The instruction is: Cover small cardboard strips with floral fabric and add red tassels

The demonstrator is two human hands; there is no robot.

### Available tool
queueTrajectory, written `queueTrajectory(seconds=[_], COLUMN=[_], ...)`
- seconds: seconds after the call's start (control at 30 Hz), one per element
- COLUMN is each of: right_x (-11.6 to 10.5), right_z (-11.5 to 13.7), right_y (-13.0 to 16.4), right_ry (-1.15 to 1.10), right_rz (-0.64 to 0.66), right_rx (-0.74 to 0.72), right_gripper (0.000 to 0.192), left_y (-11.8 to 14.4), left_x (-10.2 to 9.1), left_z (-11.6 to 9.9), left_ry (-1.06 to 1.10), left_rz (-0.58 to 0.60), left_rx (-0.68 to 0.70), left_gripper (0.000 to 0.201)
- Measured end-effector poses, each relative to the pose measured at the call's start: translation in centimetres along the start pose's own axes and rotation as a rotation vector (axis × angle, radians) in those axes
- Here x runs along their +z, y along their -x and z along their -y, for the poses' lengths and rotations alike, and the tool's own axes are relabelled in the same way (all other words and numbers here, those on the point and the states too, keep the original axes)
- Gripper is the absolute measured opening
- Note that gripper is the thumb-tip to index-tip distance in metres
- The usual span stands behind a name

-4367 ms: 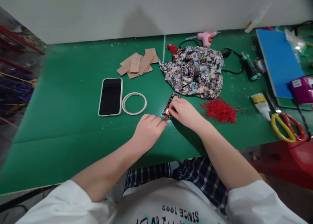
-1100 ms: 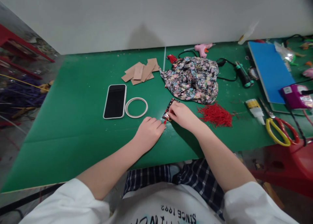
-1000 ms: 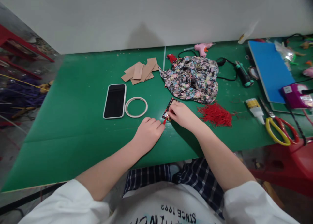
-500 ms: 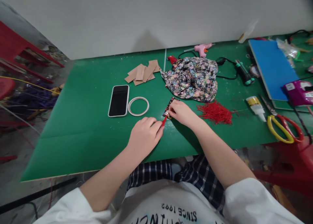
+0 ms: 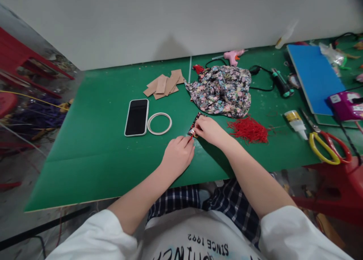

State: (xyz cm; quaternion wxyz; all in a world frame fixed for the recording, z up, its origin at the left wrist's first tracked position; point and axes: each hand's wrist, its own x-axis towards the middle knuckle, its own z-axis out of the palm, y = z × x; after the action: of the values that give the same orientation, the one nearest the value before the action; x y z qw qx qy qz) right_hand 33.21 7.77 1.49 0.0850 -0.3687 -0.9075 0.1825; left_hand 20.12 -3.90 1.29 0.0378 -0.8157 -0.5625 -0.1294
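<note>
My left hand (image 5: 178, 156) is closed, with a slim red strip (image 5: 191, 138) showing at its fingertips; whether it is cord or cloth I cannot tell. Beside it, my right hand (image 5: 210, 130) pinches the near end of a small dark floral fabric piece (image 5: 195, 124) lying on the table. Something small and whitish shows between the two hands, too small to name. To the right of my right hand lies a heap of red threads (image 5: 248, 130). Crumpled floral cloth (image 5: 222, 91) sits just behind the hands.
Left of the hands are a white ring (image 5: 159, 123), a phone (image 5: 137, 117) and cardboard strips (image 5: 164, 85). On the right lie a glue bottle (image 5: 295, 123), scissors (image 5: 326, 146) and a blue board (image 5: 314, 78). A pink glue gun (image 5: 233, 57) rests near the wall.
My left hand has moved right and slightly nearer to my right hand, and less of the red strip shows. My right hand stays on the floral fabric piece.
</note>
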Motion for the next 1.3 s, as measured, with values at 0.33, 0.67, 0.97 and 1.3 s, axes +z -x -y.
queueTrajectory(seconds=[0.33, 0.67, 0.97, 1.3], right_x=[0.2, -0.1, -0.7, -0.6], right_z=[0.2, -0.5, -0.5, 0.2], right_y=[0.1, 0.1, 0.4, 2.8], right_ry=[-0.012, -0.087, -0.1, 0.077], right_rz=[-0.027, -0.022, -0.036, -0.017], right_rx=[0.026, 0.036, 0.113, -0.051], right_gripper=[0.011, 0.014, 0.014, 0.029], left_y=[0.0, 0.0, 0.0, 0.5], left_x=[0.1, 0.3, 0.5, 0.4], left_z=[-0.1, -0.1, 0.1, 0.3], left_ry=[-0.018, 0.006, 0.044, -0.011], left_rz=[-0.01, -0.02, -0.014, 0.004], left_rx=[-0.019, -0.03, -0.05, -0.049], left_gripper=[0.025, 0.024, 0.022, 0.02])
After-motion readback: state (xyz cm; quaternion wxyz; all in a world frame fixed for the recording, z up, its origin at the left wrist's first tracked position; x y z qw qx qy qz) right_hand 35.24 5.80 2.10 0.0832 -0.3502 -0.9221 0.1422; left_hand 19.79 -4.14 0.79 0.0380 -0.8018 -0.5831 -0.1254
